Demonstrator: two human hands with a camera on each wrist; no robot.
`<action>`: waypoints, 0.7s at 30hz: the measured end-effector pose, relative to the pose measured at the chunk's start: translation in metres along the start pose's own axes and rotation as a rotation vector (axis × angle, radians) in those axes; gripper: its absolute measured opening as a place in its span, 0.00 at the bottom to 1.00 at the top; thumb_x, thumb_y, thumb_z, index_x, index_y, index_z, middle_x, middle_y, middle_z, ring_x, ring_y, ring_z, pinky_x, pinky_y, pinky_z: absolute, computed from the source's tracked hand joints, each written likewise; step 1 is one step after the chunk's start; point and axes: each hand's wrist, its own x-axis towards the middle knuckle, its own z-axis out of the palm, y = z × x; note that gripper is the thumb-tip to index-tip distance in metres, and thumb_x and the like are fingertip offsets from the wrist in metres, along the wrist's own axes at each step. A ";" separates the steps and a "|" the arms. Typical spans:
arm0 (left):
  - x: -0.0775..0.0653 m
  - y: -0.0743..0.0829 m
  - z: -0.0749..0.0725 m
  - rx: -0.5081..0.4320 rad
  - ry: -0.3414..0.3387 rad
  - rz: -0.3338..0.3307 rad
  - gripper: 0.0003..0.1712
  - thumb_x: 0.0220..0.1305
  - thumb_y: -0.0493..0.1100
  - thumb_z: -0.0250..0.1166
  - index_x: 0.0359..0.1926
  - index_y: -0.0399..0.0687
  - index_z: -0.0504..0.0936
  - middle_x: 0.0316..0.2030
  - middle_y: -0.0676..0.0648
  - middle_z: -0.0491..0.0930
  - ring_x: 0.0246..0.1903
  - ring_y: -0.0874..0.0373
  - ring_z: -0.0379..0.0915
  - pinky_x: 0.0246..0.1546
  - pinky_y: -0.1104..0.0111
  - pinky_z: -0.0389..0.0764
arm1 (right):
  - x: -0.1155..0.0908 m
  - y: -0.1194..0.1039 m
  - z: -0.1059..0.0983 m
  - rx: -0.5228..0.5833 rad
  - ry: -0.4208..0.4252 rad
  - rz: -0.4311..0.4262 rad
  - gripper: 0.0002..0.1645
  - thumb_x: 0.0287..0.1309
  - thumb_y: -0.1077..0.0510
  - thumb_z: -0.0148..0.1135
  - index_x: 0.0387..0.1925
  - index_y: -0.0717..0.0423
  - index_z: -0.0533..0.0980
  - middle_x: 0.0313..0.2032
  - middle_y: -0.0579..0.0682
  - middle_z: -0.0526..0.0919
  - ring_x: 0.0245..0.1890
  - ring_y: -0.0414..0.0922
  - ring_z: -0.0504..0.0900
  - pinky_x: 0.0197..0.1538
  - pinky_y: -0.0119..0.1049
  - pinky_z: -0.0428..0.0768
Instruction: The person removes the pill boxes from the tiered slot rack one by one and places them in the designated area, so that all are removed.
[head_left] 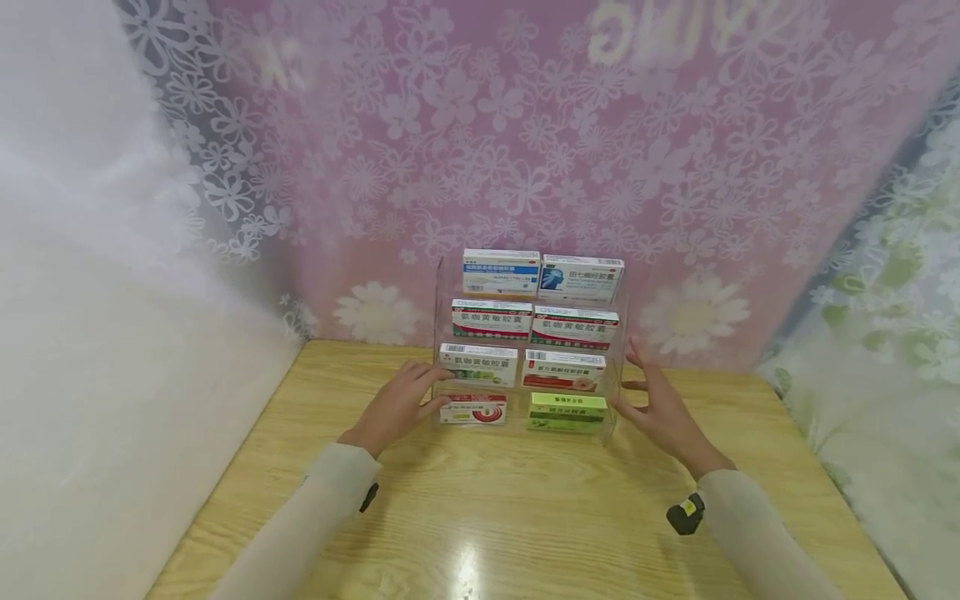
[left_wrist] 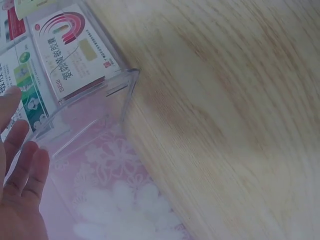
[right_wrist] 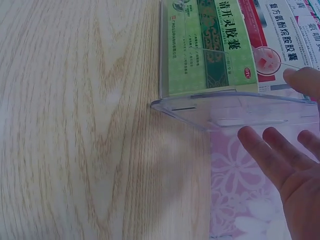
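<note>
A clear plastic tiered rack [head_left: 517, 429] stands on the table against the backdrop, with medicine boxes in pairs on its several tiers. My left hand [head_left: 397, 408] is at the rack's lower left side, fingers loosely extended near a white box with a red arc [head_left: 474, 410] and a white-and-green box [head_left: 480, 365]. At the lower right side is my right hand [head_left: 660, 412], its fingers spread beside the light green box [head_left: 567, 413]. Near the right thumb in the right wrist view lies a red-and-white box [right_wrist: 272, 45]. Whether either hand touches the rack, I cannot tell.
Higher up the rack sit two matching white, red and green boxes, one of them on the right [head_left: 575, 329], a blue-and-white box [head_left: 500, 273] and a box with a blue head picture [head_left: 581, 279]. Behind is a pink floral backdrop [head_left: 517, 167]. The wooden table [head_left: 525, 517] extends in front.
</note>
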 end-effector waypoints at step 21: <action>0.015 0.032 0.023 0.185 -0.168 -0.095 0.21 0.76 0.41 0.72 0.66 0.55 0.82 0.60 0.46 0.88 0.57 0.49 0.87 0.50 0.55 0.91 | -0.003 0.003 0.012 0.083 -0.057 0.022 0.67 0.74 0.71 0.65 0.90 0.37 0.30 0.78 0.75 0.62 0.61 0.77 0.82 0.46 0.46 0.94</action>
